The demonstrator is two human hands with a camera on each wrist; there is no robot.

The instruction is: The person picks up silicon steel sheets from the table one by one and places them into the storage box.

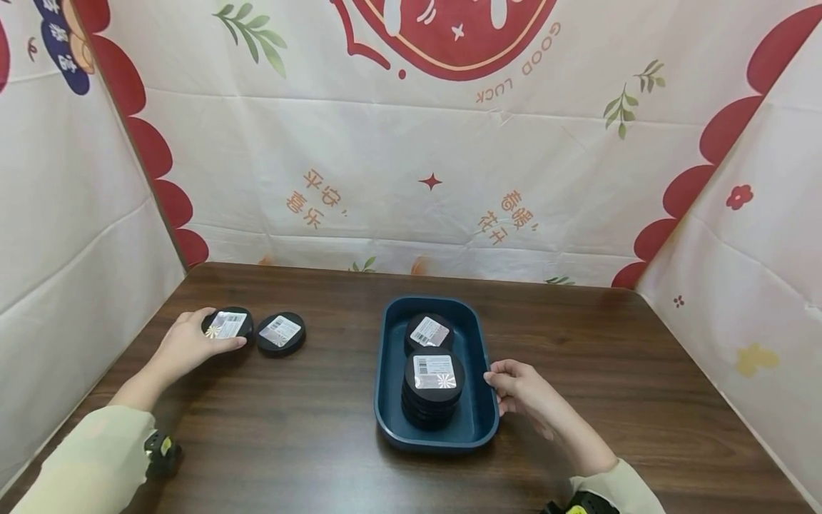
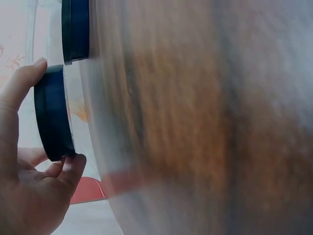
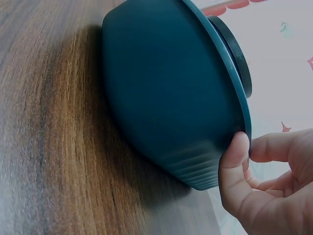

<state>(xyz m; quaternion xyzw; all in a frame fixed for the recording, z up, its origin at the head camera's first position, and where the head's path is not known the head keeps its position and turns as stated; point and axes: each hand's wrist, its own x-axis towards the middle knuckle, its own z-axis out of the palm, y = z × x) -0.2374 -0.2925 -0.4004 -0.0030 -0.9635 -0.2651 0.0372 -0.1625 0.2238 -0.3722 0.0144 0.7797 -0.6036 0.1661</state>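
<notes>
My left hand (image 1: 193,340) grips a flat round black container (image 1: 230,323) by its sides, thumb on one side and fingers on the other. It bears a silver-white barcode label on top, and in the left wrist view this container (image 2: 53,112) hangs slightly off the table. Just right of it, a second flat round black container (image 1: 280,350) lies label up on the wood. Between thumb and fingers, my right hand (image 1: 523,391) pinches the right rim of a dark blue tray (image 1: 483,421). Inside stand a front stack of black containers (image 1: 434,389) and another one (image 1: 429,333) behind it.
The brown wooden table (image 1: 308,435) is bounded by a printed white cloth (image 1: 398,157) at the back and on both sides. Bare wood lies between the left containers and the tray. Black bands show at both sleeve cuffs.
</notes>
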